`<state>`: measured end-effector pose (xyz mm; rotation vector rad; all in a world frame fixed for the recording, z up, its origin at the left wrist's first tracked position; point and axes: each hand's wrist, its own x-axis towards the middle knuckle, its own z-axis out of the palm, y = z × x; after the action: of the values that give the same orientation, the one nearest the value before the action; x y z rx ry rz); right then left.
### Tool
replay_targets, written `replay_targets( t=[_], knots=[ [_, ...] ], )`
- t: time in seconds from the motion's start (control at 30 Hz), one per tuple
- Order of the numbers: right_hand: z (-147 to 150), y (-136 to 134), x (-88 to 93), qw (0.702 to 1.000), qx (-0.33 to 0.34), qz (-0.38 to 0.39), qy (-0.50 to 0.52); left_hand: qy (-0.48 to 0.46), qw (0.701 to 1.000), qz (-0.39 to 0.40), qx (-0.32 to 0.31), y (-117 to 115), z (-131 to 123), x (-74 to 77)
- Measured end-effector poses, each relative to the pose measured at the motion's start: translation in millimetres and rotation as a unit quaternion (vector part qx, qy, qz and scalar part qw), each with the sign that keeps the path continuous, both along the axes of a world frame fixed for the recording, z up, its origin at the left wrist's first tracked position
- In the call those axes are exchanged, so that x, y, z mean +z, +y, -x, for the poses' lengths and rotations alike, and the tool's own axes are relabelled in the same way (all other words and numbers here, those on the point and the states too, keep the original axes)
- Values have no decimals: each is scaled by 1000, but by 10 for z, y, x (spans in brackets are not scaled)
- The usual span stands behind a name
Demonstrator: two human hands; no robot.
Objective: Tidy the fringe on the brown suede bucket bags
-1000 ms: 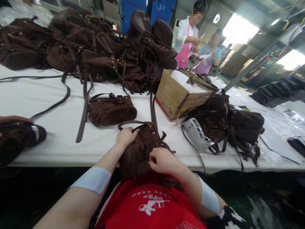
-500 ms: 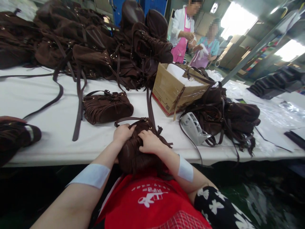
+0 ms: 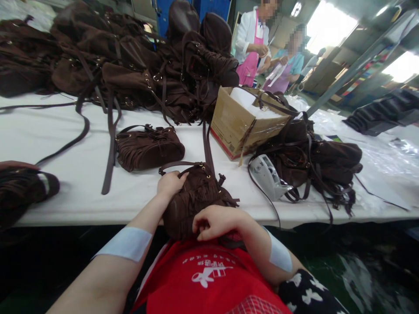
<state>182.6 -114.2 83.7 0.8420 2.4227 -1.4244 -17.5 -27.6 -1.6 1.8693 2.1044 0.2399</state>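
Note:
A dark brown fringed handbag (image 3: pixel 186 209) with a strap handle and small gold-coloured eyelets leans at the table's front edge, against the red apron. My left hand (image 3: pixel 170 185) is closed on its upper left side, just below the handle; part of the fingers is hidden behind the bag. My right hand (image 3: pixel 214 221) is at the bag's lower front, fingers loosely curled and thumb apart from them, with nothing visible between. Beyond the left hand, a similar brown fringed bag (image 3: pixel 150 148) lies on its side on the white tabletop.
A large heap of brown bags (image 3: pixel 131 65) fills the back left. A cardboard box (image 3: pixel 242 135) stands right of centre, with a grey tape dispenser (image 3: pixel 266 176) and more brown bags (image 3: pixel 330 161) nearby. Another bag (image 3: pixel 26 192) lies far left. Two people (image 3: pixel 253 48) work behind the table.
My right hand has come off the bag's upper front and moved down toward me, to the bag's lower part. My left hand keeps its hold. The view has shifted slightly.

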Motion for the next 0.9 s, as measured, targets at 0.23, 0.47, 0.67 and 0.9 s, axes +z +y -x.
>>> replay_targets(
  t=[0.23,0.47,0.67,0.9],
  knots=[
    [154,182,-17,961,-158,-203,99,-6,1000,2,-3,25,16,-52],
    [559,227,-433,903,-271,-334,10,-3,1000,-3,3,12,12,-50],
    [382,195,-427,917,-235,-320,30,-9,1000,-6,6,6,4,-36],
    [438,-29,-255,941,-164,-291,47,-13,1000,-12,0,16,7,-63]
  ],
)
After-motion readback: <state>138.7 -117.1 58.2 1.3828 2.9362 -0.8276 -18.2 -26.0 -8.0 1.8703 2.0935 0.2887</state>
